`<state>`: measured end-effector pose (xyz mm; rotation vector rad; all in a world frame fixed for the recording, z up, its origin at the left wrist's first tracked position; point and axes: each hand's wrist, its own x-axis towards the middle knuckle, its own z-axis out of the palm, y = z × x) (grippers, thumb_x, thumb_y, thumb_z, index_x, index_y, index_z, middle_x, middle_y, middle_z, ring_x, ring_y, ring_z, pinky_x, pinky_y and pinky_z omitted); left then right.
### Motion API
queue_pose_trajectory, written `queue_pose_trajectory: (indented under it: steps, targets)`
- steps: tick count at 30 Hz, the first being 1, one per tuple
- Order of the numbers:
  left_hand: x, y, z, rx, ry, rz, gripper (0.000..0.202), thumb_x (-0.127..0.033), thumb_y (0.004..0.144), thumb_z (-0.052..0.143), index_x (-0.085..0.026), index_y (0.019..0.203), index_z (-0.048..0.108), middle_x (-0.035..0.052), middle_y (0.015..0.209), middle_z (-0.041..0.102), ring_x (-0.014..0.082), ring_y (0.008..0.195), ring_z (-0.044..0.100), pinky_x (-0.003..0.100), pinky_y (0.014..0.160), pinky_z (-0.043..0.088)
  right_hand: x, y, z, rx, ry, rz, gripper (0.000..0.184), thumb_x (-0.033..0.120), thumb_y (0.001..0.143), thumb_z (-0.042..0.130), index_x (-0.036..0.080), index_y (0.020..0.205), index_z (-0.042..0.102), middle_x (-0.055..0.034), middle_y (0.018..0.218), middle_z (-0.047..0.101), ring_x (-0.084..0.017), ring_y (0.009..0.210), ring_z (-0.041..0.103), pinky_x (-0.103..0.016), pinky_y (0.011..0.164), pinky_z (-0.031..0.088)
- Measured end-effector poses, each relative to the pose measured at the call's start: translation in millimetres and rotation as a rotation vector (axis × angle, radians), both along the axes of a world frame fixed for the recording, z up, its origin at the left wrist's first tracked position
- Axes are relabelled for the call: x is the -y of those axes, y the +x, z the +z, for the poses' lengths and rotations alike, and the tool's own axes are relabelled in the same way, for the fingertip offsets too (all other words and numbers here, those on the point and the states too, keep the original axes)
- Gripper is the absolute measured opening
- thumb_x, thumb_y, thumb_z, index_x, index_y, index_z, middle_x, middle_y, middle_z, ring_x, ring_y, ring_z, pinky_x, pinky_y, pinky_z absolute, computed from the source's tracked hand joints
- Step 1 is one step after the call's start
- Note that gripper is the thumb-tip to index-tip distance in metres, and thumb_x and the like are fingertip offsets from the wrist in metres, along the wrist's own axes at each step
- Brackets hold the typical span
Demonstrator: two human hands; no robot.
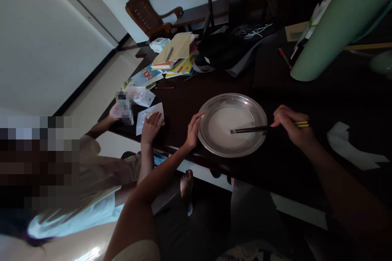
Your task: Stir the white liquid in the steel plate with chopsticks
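Note:
A round metal plate [260,111] holding a pale liquid or batter sits on a dark table [306,159] in front of me. My left hand [192,130] curls its fingers round the plate's left rim. My right hand [290,126] is closed on a pair of dark chopsticks [254,129] with yellow ends. Their tips rest in the pale contents near the plate's middle.
Another person sits at my left, one hand [151,126] on a white paper, the other holding a small object. Books and papers [174,55] lie at the table's far end beside dark cloth [226,51]. A pale green cylinder [339,24] stands right; white paper [352,147] lies near it.

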<state>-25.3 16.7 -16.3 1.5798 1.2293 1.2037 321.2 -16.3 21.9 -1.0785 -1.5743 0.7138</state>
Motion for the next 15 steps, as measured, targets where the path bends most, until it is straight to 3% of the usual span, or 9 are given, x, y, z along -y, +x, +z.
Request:
queue_pose_trajectory:
  steps: [4, 9, 11, 15]
  targets:
    - [0, 0, -0.5, 0.007, 0.014, -0.004, 0.054, -0.066, 0.098, 0.051, -0.023, 0.122, 0.072, 0.0108, 0.13, 0.073, 0.0305, 0.127, 0.064, 0.049, 0.114, 0.047, -1, -10, 0.9, 0.15, 0.053, 0.049, 0.046, 0.062, 0.094, 0.065, 0.027, 0.064, 0.068, -0.0017, 0.063, 0.061, -0.02, 0.068, 0.055, -0.04, 0.066, 0.047]
    - [0, 1, 0.6, 0.016, 0.019, 0.0, 0.054, -0.067, 0.098, 0.051, -0.023, 0.122, 0.073, 0.0106, 0.13, 0.072, 0.0304, 0.127, 0.063, 0.049, 0.113, 0.047, 1, 3, 0.0, -0.007, 0.07, -0.127, 0.049, 0.055, 0.101, 0.056, 0.029, 0.061, 0.068, -0.0028, 0.069, 0.057, -0.021, 0.07, 0.057, -0.041, 0.065, 0.045]
    - [0, 1, 1.3, 0.008, 0.014, -0.001, 0.055, -0.068, 0.098, 0.051, -0.023, 0.122, 0.073, 0.0104, 0.13, 0.073, 0.0301, 0.126, 0.064, 0.048, 0.113, 0.047, 2, 5, 0.0, -0.041, 0.048, -0.089, 0.05, 0.054, 0.102, 0.054, 0.03, 0.06, 0.068, -0.0035, 0.07, 0.058, -0.021, 0.069, 0.058, -0.041, 0.065, 0.046]
    - [1, 2, 1.4, 0.012, 0.011, 0.002, 0.055, -0.068, 0.097, 0.052, -0.023, 0.122, 0.073, 0.0096, 0.13, 0.073, 0.0299, 0.125, 0.064, 0.048, 0.114, 0.047, 1, -5, 1.3, 0.098, 0.036, 0.038, 0.047, 0.06, 0.098, 0.058, 0.029, 0.065, 0.07, -0.0031, 0.067, 0.061, -0.021, 0.069, 0.058, -0.041, 0.065, 0.048]
